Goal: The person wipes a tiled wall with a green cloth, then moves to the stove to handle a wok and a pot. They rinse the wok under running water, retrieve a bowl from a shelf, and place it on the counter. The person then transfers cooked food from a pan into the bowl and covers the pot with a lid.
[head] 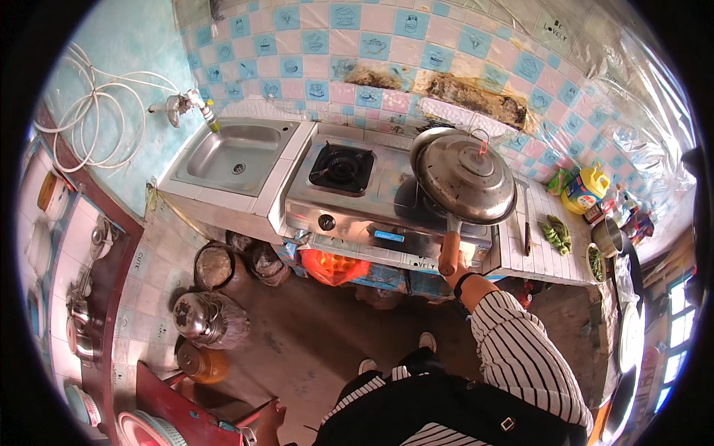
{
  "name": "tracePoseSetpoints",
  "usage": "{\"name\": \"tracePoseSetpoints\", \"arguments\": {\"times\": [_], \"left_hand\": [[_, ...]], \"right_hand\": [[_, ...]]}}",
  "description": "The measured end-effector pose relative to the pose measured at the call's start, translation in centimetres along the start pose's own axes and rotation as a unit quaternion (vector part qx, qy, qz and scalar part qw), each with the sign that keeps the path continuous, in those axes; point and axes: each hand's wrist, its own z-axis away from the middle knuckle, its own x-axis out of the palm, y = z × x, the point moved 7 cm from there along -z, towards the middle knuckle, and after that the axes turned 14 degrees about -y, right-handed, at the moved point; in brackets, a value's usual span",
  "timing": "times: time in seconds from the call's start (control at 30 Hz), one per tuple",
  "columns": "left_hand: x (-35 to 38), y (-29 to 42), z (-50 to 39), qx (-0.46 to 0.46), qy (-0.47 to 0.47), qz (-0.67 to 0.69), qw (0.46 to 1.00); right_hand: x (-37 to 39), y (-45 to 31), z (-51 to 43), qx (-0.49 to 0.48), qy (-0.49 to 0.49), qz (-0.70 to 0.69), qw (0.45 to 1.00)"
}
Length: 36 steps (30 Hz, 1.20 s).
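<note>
My right hand reaches the front right of the steel gas stove, beside and partly behind the wooden handle of a wok. The handle hides its fingers, so what they touch cannot be told. A domed metal lid with a wire loop covers the wok, which sits over the stove's right side. The left burner is bare, with a black knob below it. Low at the bottom edge, my left hand hangs near a red wooden frame; its grip is unclear.
A steel sink lies left of the stove. On the right counter are a long-handled turner, green vegetables, a yellow oil jug and a metal pot. Pots and jars, including an orange jar, stand on the floor at left.
</note>
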Motion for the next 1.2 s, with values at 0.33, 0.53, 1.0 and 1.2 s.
{"name": "tracePoseSetpoints", "arguments": {"times": [0.33, 0.53, 1.0, 1.2], "left_hand": [[3.3, -0.6, 0.3, 0.009, -0.008, -0.019, 1.0], [5.2, -0.5, 1.0, -0.02, -0.014, 0.019, 1.0], [8.9, -1.5, 3.9, -0.055, 0.028, 0.091, 0.994], [10.9, -0.4, 3.3, -0.044, -0.002, 0.102, 0.994]], "right_hand": [[-0.2, 0.3, -0.3, 0.002, -0.012, 0.015, 1.0], [-0.2, 0.8, -1.0, -0.002, -0.005, 0.025, 1.0], [-1.3, 2.5, -0.9, -0.003, -0.006, 0.034, 0.999], [-2.2, 4.7, 0.2, 0.014, -0.011, 0.005, 1.0]]}}
